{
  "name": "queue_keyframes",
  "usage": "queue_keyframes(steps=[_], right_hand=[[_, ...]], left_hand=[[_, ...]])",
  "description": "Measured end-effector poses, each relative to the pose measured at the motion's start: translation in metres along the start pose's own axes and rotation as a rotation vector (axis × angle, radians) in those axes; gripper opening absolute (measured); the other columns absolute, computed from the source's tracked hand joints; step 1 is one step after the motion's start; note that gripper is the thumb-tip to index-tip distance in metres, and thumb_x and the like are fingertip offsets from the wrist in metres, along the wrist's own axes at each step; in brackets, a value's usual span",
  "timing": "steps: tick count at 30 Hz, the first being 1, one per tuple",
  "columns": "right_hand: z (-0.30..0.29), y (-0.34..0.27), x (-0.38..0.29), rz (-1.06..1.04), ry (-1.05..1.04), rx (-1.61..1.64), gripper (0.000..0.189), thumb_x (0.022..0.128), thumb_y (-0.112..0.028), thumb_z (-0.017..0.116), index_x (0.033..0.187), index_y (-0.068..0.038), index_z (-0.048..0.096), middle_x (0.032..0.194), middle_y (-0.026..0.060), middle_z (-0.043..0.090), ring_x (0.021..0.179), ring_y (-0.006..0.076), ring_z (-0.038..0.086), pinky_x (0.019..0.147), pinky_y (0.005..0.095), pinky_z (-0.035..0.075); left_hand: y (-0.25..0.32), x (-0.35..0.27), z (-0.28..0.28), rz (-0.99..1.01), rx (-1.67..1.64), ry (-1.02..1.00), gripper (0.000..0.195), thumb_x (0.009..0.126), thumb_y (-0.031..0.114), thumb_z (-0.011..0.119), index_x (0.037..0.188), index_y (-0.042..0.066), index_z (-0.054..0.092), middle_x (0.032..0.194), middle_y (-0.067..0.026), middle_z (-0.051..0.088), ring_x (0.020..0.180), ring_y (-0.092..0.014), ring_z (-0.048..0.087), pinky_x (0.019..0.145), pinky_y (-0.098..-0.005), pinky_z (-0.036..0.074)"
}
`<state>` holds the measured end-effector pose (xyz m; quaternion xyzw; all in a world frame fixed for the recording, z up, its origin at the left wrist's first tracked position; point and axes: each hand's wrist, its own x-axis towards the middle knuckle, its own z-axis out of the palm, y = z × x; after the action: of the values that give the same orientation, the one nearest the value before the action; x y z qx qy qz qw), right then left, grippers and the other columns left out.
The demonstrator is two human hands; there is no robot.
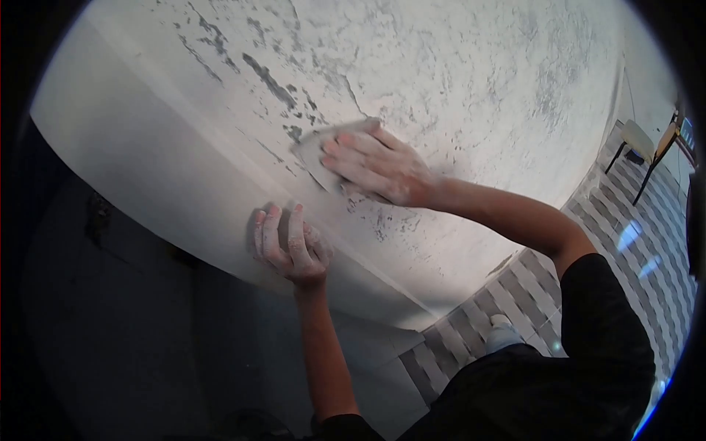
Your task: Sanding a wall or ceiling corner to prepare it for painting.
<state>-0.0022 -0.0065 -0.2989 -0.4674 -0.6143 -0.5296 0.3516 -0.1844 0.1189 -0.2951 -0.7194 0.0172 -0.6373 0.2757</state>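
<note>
My right hand (380, 168) lies flat, fingers together, on a grey sheet that looks like sandpaper (310, 151). It presses the sheet against a white plastered wall (496, 71), whose surface carries dark grey streaks and patches. Part of the sheet is hidden under the palm and fingers. Lower and to the left, my left hand (292, 242) has its fingers bent and spread, holding nothing. It is at the smooth white face beside the wall's corner edge (220, 149); whether all its fingertips touch is hard to tell. White dust coats both hands.
A dark recess or doorway (138, 331) lies beyond the wall's end at lower left. Grey-and-white patterned floor tiles (612, 220) run along the wall's foot. One of my feet (501, 325) stands there. A chair (640, 140) with a pale seat is at far right.
</note>
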Motion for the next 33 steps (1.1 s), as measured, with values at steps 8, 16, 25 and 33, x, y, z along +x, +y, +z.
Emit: queue_keyframes(steps=[8, 16, 25, 33], right_hand=[[-0.005, 0.042, 0.145, -0.027, 0.293, -0.204, 0.045, 0.095, -0.035, 0.057, 0.129, -0.006, 0.058, 0.136, 0.0092, 0.056, 0.128, 0.0211, 0.05, 0.109, 0.0385, 0.036], [-0.01, 0.06, 0.194, -0.074, 0.29, -0.194, 0.05, 0.096, -0.04, 0.055, 0.136, -0.009, 0.053, 0.143, 0.0067, 0.049, 0.134, 0.0208, 0.044, 0.113, 0.0411, 0.033], [-0.013, 0.07, 0.196, -0.225, 0.251, -0.168, 0.046, 0.095, -0.035, 0.058, 0.131, -0.006, 0.056, 0.14, 0.0079, 0.052, 0.133, 0.021, 0.045, 0.111, 0.0399, 0.038], [-0.039, 0.094, 0.217, -0.51, 0.138, -0.135, 0.042, 0.094, -0.032, 0.06, 0.129, -0.009, 0.058, 0.138, 0.0064, 0.054, 0.131, 0.02, 0.048, 0.109, 0.0387, 0.041]], left_hand=[[0.0, -0.002, -0.001, -0.032, -0.057, 0.006, 0.023, 0.098, 0.013, 0.045, 0.108, 0.003, 0.063, 0.121, -0.0165, 0.052, 0.116, -0.036, 0.05, 0.099, -0.0508, 0.044], [-0.002, -0.002, -0.004, -0.046, -0.036, 0.03, 0.023, 0.098, 0.016, 0.045, 0.107, 0.005, 0.064, 0.119, -0.0142, 0.053, 0.114, -0.034, 0.052, 0.097, -0.0482, 0.044], [0.0, -0.003, -0.002, -0.065, -0.032, 0.028, 0.023, 0.097, 0.016, 0.045, 0.106, 0.006, 0.065, 0.118, -0.0132, 0.054, 0.114, -0.033, 0.052, 0.096, -0.0479, 0.044], [-0.001, -0.002, -0.004, -0.067, -0.018, 0.055, 0.022, 0.097, 0.019, 0.048, 0.105, 0.009, 0.066, 0.117, -0.0107, 0.057, 0.111, -0.03, 0.055, 0.094, -0.0444, 0.045]])
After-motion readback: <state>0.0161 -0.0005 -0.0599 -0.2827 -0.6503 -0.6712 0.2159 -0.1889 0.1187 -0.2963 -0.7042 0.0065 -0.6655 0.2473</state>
